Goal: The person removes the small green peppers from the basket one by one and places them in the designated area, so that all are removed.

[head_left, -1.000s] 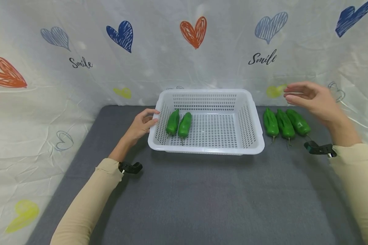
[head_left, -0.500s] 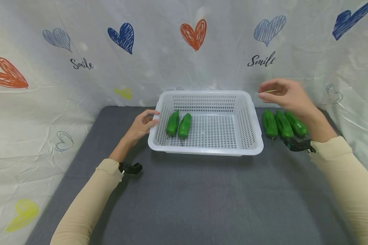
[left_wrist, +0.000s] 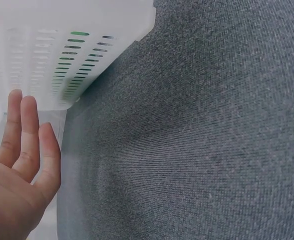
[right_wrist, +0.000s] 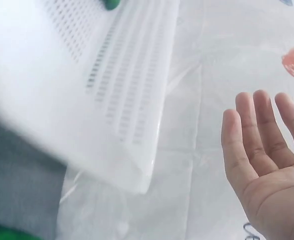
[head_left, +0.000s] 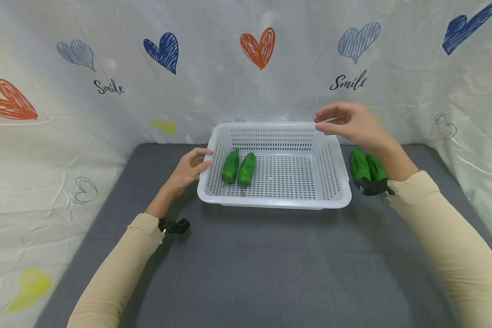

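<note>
A white perforated plastic basket (head_left: pixel 275 202) stands on the dark grey cloth. Inside, at its left end, two green peppers (head_left: pixel 246 169) lie side by side. The left hand (head_left: pixel 187 167) touches the basket's left rim; three of its fingers (left_wrist: pixel 30 117) show fairly straight beside the side wall in the left wrist view. Above the basket's back right corner is the right hand (head_left: pixel 350 123), holding nothing, its fingers (right_wrist: pixel 263 117) loosely extended. More green peppers (head_left: pixel 359 165) lie right of the basket, partly covered by the right forearm; one of them is hidden.
A pale plastic sheet (head_left: pixel 295 77) printed with hearts and "Smile" hangs behind the grey cloth (head_left: pixel 270 264) and down the sides. Each wrist wears a black strap with a small device (head_left: pixel 174 225).
The right hand has moved left from above the peppers at the right to the basket's back right corner. Its forearm now hides one pepper. The left hand has stayed at the rim.
</note>
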Motion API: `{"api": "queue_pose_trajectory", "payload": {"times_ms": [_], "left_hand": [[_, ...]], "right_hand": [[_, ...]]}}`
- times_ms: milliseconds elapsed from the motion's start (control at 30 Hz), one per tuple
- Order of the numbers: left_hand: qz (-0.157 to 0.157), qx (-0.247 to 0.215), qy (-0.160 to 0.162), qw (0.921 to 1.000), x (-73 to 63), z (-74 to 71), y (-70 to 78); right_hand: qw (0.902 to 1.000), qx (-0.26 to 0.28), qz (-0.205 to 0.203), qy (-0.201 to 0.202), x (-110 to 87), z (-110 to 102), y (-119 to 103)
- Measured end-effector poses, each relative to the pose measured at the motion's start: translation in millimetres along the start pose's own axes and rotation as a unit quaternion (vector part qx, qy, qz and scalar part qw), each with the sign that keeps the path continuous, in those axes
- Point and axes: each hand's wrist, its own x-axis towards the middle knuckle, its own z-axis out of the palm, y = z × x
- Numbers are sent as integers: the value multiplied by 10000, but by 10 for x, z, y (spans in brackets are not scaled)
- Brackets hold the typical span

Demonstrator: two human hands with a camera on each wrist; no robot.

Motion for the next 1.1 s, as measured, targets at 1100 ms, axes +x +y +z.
{"api": "queue_pose_trajectory", "payload": {"times_ms": [1100], "left_hand": [[48, 12, 70, 10000, -1, 8, -5]], "right_hand": [[9579, 2366, 1512, -593, 691, 293, 120]]}}
